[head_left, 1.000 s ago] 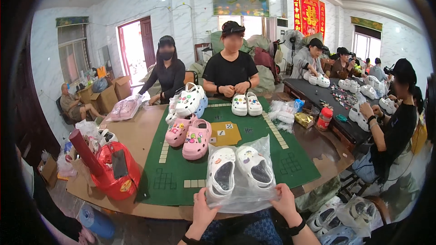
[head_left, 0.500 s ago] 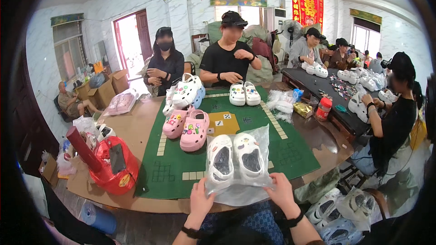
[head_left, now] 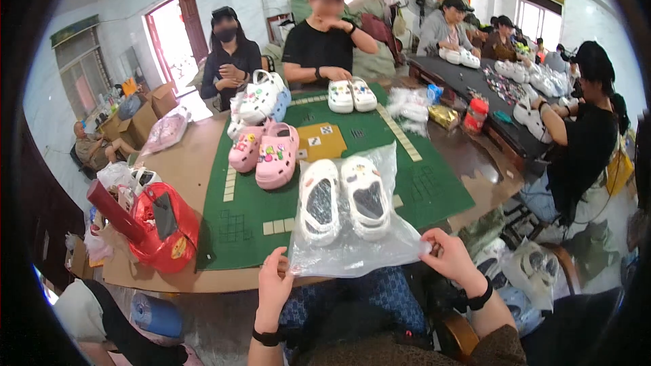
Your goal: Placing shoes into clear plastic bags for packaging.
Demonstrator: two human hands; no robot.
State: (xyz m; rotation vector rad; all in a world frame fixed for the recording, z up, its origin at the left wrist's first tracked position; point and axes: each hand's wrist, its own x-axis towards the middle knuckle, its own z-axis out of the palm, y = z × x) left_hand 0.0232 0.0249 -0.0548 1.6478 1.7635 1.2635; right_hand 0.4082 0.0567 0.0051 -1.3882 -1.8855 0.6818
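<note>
1. Pair of white clogs [head_left: 344, 198] lies side by side, toes away from the wearer, on a clear plastic bag [head_left: 352, 251] at the near edge of the green mat [head_left: 434, 183]; whether the clogs are inside the bag or on top, cannot tell.
2. Bag's near end hangs just over the table's near edge [head_left: 203, 278].
3. Left hand [head_left: 274, 286] pinches the bag's near left corner, fingers closed on the plastic.
4. Right hand [head_left: 453, 256] pinches the bag's near right corner, fingers closed on it.
5. Both wrists wear black bands.
6. Pink clogs [head_left: 266, 150] with charms sit just beyond and left of the white pair, on the mat's left side.
7. Yellow card [head_left: 323, 142] lies right of the pink pair.
8. Second white pair [head_left: 351, 95] at the mat's far edge, in front of a person in black [head_left: 324, 41].
9. Red bag [head_left: 163, 227] sits at the table's near left corner.
10. Heap of white clogs [head_left: 258, 102] at the mat's far left corner.
</note>
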